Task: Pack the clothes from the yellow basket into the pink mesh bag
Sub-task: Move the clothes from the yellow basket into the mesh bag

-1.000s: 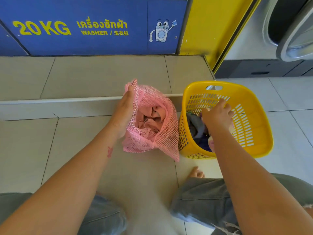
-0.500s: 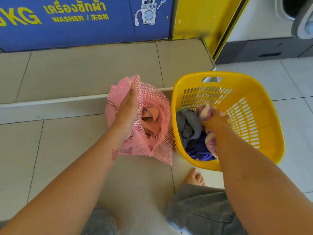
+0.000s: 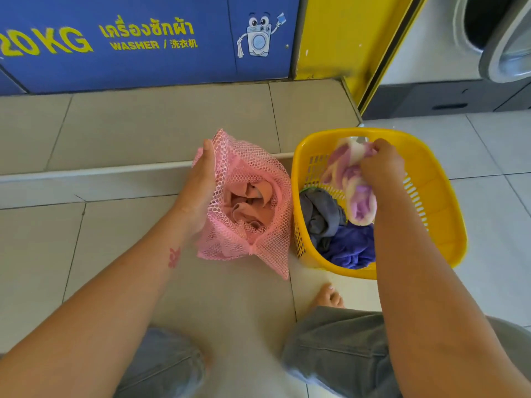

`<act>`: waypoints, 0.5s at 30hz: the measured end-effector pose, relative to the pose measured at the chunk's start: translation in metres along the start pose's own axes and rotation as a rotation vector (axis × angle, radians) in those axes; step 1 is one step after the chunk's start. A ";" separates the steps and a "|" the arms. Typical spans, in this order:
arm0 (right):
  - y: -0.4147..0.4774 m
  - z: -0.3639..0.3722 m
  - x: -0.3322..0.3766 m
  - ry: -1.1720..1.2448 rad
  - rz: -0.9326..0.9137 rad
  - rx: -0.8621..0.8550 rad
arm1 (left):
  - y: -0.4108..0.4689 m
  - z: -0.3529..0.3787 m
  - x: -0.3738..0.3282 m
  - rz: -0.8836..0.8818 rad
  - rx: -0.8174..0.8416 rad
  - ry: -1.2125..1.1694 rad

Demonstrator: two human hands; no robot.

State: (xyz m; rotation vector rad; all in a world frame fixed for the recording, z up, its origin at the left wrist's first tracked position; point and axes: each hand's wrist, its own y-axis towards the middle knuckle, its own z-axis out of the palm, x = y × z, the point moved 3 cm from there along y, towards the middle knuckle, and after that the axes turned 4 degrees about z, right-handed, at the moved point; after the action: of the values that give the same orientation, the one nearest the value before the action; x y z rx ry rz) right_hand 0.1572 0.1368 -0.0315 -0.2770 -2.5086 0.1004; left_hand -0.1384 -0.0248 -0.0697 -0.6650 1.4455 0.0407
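Observation:
The pink mesh bag (image 3: 255, 168) stands open on the floor tiles with a peach garment (image 3: 250, 205) inside. My left hand (image 3: 201, 185) grips the bag's left rim and holds its mouth apart. To its right sits the yellow basket (image 3: 436, 202). My right hand (image 3: 379, 165) is closed on a purple and cream striped cloth (image 3: 356, 191), lifted above the basket's contents. A grey garment (image 3: 319, 214) and a blue-purple one (image 3: 350, 245) lie in the basket's bottom.
A raised tiled step (image 3: 94, 173) runs behind the bag. A blue washer panel (image 3: 143, 41) and a yellow panel (image 3: 344, 35) stand at the back, a washer door (image 3: 505, 38) at top right. My bare toes (image 3: 329, 297) and knees are near the basket.
My right hand has taken the striped cloth from among the basket's clothes and raised it toward the basket's far rim. My left hand has kept its hold on the bag.

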 end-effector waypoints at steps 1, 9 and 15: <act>-0.007 -0.013 0.017 0.029 -0.040 0.015 | -0.001 -0.007 0.000 -0.006 0.001 0.002; -0.084 -0.091 0.137 0.400 -0.458 0.564 | -0.005 -0.042 -0.007 0.032 0.024 -0.047; -0.108 0.006 0.163 -0.069 -0.394 0.980 | -0.034 -0.041 -0.029 0.148 0.078 -0.056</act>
State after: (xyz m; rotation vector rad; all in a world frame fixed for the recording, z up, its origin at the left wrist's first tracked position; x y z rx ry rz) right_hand 0.0059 0.0674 0.0704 0.6156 -2.2158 1.1268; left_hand -0.1658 -0.0605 -0.0285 -0.4888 1.4325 0.1167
